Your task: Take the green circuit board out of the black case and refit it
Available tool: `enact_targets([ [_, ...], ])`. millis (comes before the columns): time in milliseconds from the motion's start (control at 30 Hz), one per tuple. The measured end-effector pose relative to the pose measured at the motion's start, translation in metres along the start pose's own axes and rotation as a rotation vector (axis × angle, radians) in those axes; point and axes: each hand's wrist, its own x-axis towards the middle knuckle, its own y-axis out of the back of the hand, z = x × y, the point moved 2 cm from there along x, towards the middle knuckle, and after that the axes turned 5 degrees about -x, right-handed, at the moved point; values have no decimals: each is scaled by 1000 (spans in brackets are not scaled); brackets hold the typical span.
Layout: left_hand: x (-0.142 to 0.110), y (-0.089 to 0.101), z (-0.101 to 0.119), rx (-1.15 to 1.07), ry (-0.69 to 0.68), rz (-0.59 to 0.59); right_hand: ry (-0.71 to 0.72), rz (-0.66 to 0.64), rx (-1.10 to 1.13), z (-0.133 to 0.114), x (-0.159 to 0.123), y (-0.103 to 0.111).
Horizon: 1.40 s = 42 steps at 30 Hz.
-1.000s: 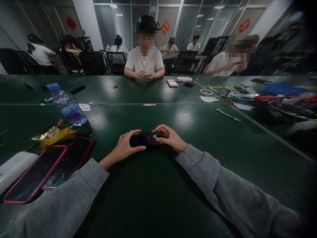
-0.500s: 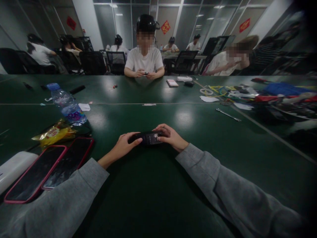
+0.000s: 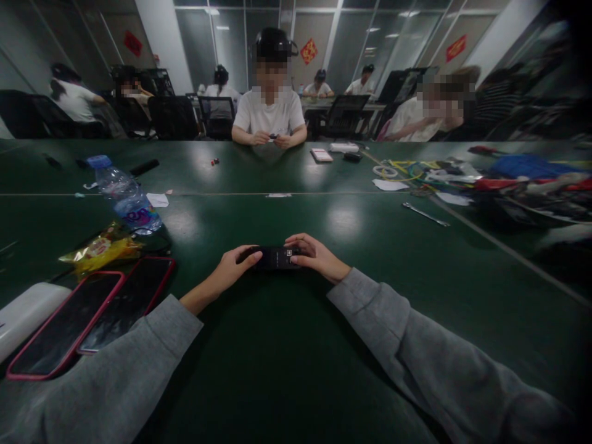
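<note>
Between my two hands, just above or on the dark green table (image 3: 287, 345), is a small black oblong object (image 3: 274, 258) with faint print and a little white square code on its near face. My left hand (image 3: 230, 269) grips its left end, thumb across the near face and fingers behind. The right end is in my right hand (image 3: 319, 258), whose thumb lies beside the white square while the fingers curl over the far side. Its back is hidden, and I cannot tell its exact kind.
To the left are two red-edged phones (image 3: 69, 324), a white case (image 3: 28, 314), a yellow snack packet (image 3: 102, 250) and a tilted plastic bottle (image 3: 124, 194). A wrench (image 3: 425, 214) and a heap of cables (image 3: 518, 179) are at right. A person (image 3: 269, 111) sits opposite.
The black object has turned slightly, so its near face looks more level. My left thumb has shifted a little to the left; both hands keep hold.
</note>
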Motion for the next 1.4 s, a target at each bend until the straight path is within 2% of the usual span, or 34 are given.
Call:
enact_targets([
  [333, 1, 1, -2, -66, 45, 19, -44, 26, 127, 5, 2, 2],
  [567, 1, 3, -1, -96, 16, -8, -40, 38, 176, 8, 2, 4],
  [767, 0, 2, 1, -101, 58, 3, -28, 23, 182, 10, 3, 5],
  [1067, 1, 0, -1, -61, 40, 33, 2, 24, 157, 10, 3, 5],
  [1400, -2, -1, 0, 134, -249, -5, 30, 18, 29, 5, 2, -1],
])
